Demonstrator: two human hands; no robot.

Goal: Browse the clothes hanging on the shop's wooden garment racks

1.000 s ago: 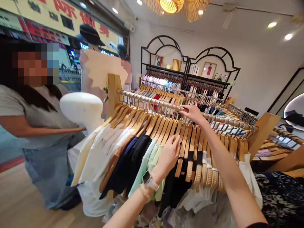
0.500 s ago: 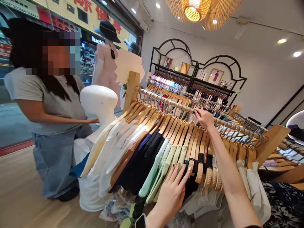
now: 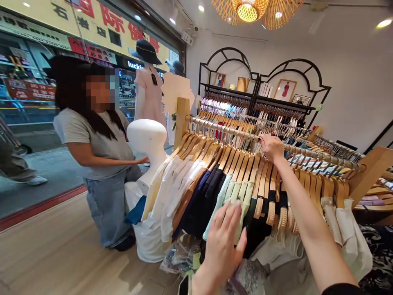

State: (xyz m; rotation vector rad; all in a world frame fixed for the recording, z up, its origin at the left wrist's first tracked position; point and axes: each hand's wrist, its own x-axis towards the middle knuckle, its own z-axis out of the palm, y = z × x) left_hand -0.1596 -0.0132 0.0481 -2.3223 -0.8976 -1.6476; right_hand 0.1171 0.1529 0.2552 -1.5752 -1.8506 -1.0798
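Observation:
A wooden clothes rail (image 3: 224, 128) slants across the middle, packed with wooden hangers (image 3: 211, 150) carrying tops. My right hand (image 3: 272, 147) is closed at the rail, fingers curled at the hook of a hanger; the exact grip is partly hidden behind the hand. Lower down, my left hand (image 3: 224, 235) hovers in front of pale green tops (image 3: 245, 194), fingers stretched and slightly blurred, holding nothing. Dark garments (image 3: 258, 235) hang just right of it. White tops (image 3: 172, 184) and navy ones (image 3: 192, 207) fill the rail's left part.
At the left, a person (image 3: 101, 143) in a grey T-shirt stands beside a white mannequin (image 3: 147, 135). Dressed mannequins (image 3: 149, 90) are by the window. Black shelving racks (image 3: 227, 90) line the back wall. Plastic-wrapped items (image 3: 181, 252) lie below the rail.
My left hand has lifted off the green tops and turned more upright. My right hand stays at the rail, its fingers more curled. The whole view has shifted left.

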